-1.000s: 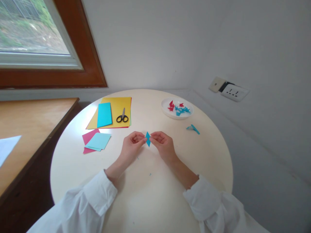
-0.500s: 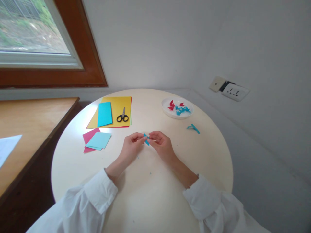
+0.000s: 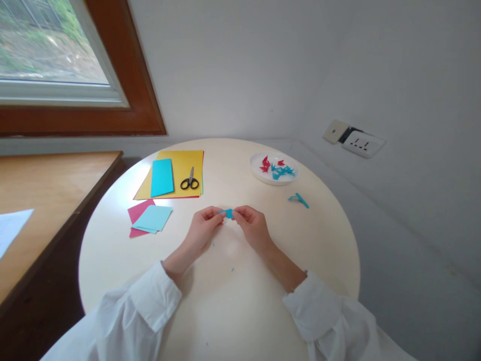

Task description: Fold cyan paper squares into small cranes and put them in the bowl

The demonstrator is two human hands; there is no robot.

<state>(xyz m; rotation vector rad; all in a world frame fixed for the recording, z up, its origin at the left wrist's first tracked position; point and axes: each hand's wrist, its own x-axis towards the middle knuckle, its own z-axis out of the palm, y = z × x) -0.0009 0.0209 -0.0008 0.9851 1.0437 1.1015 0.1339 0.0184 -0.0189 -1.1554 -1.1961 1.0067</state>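
Between my two hands, above the middle of the round table, is a small folded piece of blue paper (image 3: pixel 229 213). My left hand (image 3: pixel 205 223) pinches its left end between thumb and fingers. At the other end, my right hand (image 3: pixel 251 224) grips it the same way. Fingertips cover both ends, so its full shape is hidden. Beyond my hands to the right, a white dish (image 3: pixel 256 175) holds several small folded red and blue paper pieces (image 3: pixel 281 171).
Scissors (image 3: pixel 190 181) and a blue paper sheet (image 3: pixel 162 177) lie on a yellow sheet stack (image 3: pixel 181 159) at the back left. Nearer are light blue squares (image 3: pixel 153 218) over pink paper (image 3: pixel 140 209). A blue strip (image 3: pixel 301 200) lies right on the white table (image 3: pixel 225 311).
The blue paper has turned from an upright, narrow diamond to a flatter shape lying crosswise between my fingertips. Both hands stay almost in place, with my right fingers shifted slightly.
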